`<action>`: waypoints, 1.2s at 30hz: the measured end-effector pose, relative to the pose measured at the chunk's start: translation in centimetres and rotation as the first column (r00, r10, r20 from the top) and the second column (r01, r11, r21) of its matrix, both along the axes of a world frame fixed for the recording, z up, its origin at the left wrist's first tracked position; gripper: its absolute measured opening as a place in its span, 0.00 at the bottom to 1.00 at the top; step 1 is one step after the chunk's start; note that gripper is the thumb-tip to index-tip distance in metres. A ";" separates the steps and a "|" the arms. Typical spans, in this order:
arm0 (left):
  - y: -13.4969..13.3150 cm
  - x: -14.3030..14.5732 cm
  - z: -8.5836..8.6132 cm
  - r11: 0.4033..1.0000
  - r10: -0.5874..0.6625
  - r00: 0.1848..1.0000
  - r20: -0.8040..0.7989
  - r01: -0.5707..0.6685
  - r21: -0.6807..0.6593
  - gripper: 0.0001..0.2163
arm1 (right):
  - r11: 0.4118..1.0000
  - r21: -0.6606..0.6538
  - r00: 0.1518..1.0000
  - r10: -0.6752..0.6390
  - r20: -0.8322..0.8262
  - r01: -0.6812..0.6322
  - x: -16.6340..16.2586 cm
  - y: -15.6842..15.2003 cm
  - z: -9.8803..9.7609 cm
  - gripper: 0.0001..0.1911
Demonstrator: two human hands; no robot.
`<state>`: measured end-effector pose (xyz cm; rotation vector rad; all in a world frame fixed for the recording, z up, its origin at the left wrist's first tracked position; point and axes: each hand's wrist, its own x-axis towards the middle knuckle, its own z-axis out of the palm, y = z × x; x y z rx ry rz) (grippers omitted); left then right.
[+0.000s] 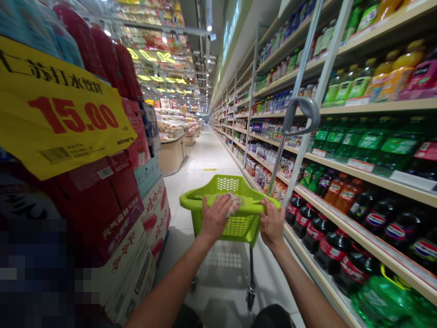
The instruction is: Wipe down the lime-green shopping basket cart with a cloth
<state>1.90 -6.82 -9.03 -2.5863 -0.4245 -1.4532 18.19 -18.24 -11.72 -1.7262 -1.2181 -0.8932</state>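
A lime-green plastic shopping basket with perforated walls (251, 210), carried on a slim wheeled metal frame (251, 264), is standing on the pale tiled floor (200, 148) of the aisle, directly in front of the person. Its broad near rim is running crosswise, left to right, while its narrower end is pointing away; the long axis appears to be following the aisle. A crumpled, pale pinkish-white cloth (233, 206) is lying on the near rim beneath the left hand (215, 216), whose fingers are resting close together over it; whether they are gripping or only pressing, I cannot tell. The right hand (272, 223) is holding the rim's right corner, its fingers curled over the edge. The step in hand looks to be wiping the rim, and the next move seems to call for steadying the basket while the cloth is covering more of the edge. Beyond that corner, a grey loop handle (313, 114) is sitting on a slanting metal pole (278, 157). Beige shelves of bottled drinks (375, 108) are lining the right side; stacked printed cartons (155, 205) and a yellow paper price sign (68, 107) are flanking the left.
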 end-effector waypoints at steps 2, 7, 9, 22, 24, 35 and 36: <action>1.6 -2.3 0.1 0.989 0.130 0.990 0.063 -0.124 -0.083 0.14 | 1.000 0.026 1.000 -0.010 -0.017 0.010 -0.3 0.1 0.0 0.23; -0.8 0.2 1.6 0.978 0.035 0.998 -0.051 -0.044 -0.204 0.14 | 0.999 0.036 0.998 -0.032 -0.045 0.034 -0.8 0.7 -0.1 0.24; -2.1 2.3 2.6 0.974 -0.043 0.993 -0.106 0.018 -0.226 0.13 | 0.999 0.023 0.999 -0.031 -0.010 0.032 -0.3 0.6 -0.3 0.24; -2.1 1.4 2.7 0.974 -0.037 0.993 -0.111 0.011 -0.225 0.14 | 0.998 0.026 0.998 -0.054 0.012 0.053 -0.3 0.5 -0.7 0.22; -1.1 0.2 2.0 0.982 -0.020 0.994 -0.110 -0.002 -0.191 0.15 | 0.999 -0.007 0.998 -0.033 0.057 0.033 0.0 0.2 -0.7 0.22; 2.1 -4.1 0.2 0.976 0.143 0.988 0.061 -0.130 -0.177 0.15 | 0.997 0.065 0.999 -0.041 0.017 0.039 -0.9 0.5 -0.6 0.21; 1.6 -3.5 0.3 0.983 0.095 0.995 0.035 -0.088 -0.161 0.15 | 0.998 0.054 0.999 -0.036 0.030 0.035 -0.7 0.5 -0.7 0.22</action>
